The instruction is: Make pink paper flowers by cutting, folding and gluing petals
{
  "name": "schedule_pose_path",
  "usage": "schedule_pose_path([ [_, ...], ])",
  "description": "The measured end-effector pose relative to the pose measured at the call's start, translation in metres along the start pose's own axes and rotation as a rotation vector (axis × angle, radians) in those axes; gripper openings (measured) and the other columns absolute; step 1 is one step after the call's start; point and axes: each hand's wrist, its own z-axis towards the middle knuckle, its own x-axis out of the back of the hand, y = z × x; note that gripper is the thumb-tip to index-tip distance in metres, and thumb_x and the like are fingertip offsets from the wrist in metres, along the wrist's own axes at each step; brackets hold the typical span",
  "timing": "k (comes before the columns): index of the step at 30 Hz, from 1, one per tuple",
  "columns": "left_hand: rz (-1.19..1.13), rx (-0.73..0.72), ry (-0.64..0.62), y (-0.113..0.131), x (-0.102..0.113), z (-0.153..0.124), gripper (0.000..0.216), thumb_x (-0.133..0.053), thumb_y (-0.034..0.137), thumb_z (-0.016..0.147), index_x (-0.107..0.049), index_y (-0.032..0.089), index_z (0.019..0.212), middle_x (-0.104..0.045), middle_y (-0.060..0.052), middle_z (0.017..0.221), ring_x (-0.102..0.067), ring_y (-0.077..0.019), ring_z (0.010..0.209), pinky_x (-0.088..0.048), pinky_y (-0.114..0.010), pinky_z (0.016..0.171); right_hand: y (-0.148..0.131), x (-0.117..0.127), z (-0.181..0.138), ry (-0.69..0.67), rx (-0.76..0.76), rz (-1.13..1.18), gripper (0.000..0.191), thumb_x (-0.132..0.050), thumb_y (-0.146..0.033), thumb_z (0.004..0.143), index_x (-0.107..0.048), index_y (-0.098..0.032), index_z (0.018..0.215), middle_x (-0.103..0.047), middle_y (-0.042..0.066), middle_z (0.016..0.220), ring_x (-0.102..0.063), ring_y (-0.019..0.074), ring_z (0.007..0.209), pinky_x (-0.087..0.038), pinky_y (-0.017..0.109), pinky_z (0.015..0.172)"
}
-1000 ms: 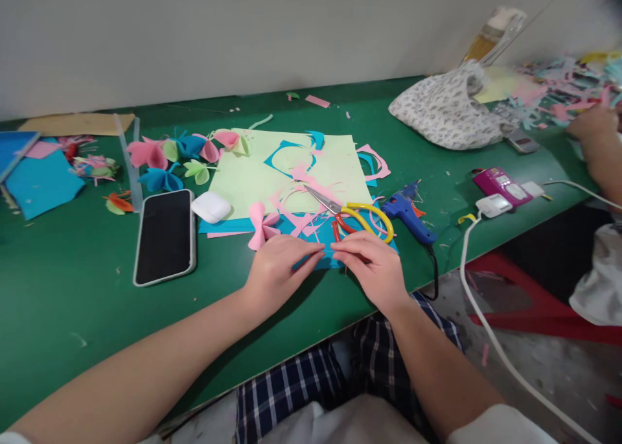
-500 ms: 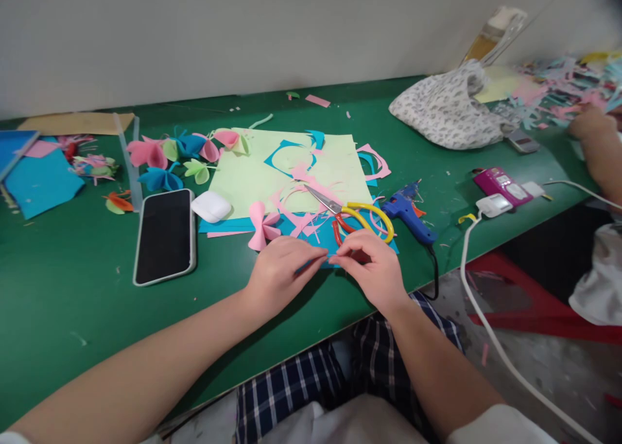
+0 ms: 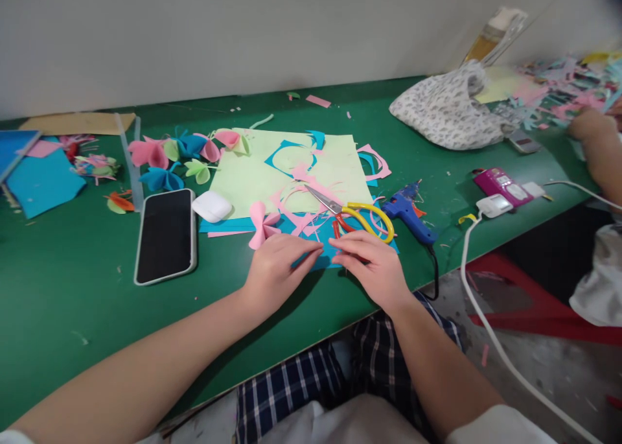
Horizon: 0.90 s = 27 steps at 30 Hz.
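My left hand [image 3: 279, 266] hovers over the near edge of the blue paper [image 3: 323, 256], thumb and fingertips apart with nothing visible between them. Facing it across a small gap is my right hand [image 3: 372, 266], its thumb and index finger also parted and seemingly bare. Just beyond my left hand lies a pink folded paper petal piece [image 3: 262, 225]. Scissors with yellow and red handles [image 3: 367, 218] rest beyond my right hand, blades pointing up-left over pink paper offcuts [image 3: 294, 204]. Under these is a pale green sheet [image 3: 247, 185].
A blue glue gun [image 3: 411, 217] lies right of the scissors. Left are a phone [image 3: 165, 236], a white earbud case [image 3: 212, 206] and paper flowers [image 3: 162, 177]. A patterned cloth bag [image 3: 437, 110], a pink power adapter [image 3: 503, 186] and another person's hand [image 3: 593, 126] are at right.
My fingertips, which nearly met before, have drawn apart sideways. Thumb and fingers of each hand have spread a little. The scissors and papers have stayed put.
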Motion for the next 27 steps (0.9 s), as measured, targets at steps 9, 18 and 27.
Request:
schedule_pose_path([
  [9, -0.021, -0.01, -0.037, -0.0011, -0.0012, -0.0028, 0.008, -0.061, 0.019, 0.082, -0.066, 0.018, 0.088, -0.071, 0.0, 0.077, -0.065, -0.0115, 0.07, -0.049, -0.024, 0.067, -0.0022, -0.0031, 0.0009, 0.038, 0.043, -0.007, 0.011, -0.066, -0.014, 0.078, -0.072, -0.021, 0.084, -0.068, 0.002, 0.079, -0.063, 0.0139, 0.074, -0.053, 0.027, 0.068],
  [18, -0.035, -0.107, -0.069, 0.0018, -0.0002, -0.0012, 0.006, -0.059, 0.018, 0.083, -0.064, 0.016, 0.086, -0.07, -0.002, 0.073, -0.064, -0.0132, 0.07, -0.05, -0.025, 0.067, -0.005, -0.0043, 0.0006, -0.016, -0.05, 0.016, 0.013, -0.072, -0.02, 0.073, -0.06, -0.021, 0.07, -0.058, 0.0, 0.075, -0.057, 0.0127, 0.071, -0.051, 0.023, 0.057],
  [27, 0.073, -0.103, 0.007, -0.0006, 0.0018, -0.0015, 0.007, -0.063, 0.014, 0.08, -0.064, 0.017, 0.086, -0.071, -0.002, 0.075, -0.065, -0.0132, 0.07, -0.049, -0.027, 0.069, -0.0029, -0.0034, -0.0019, -0.047, -0.303, 0.35, 0.04, -0.077, -0.024, 0.066, -0.052, -0.027, 0.096, -0.059, 0.0, 0.09, -0.06, 0.012, 0.074, -0.05, 0.022, 0.056],
])
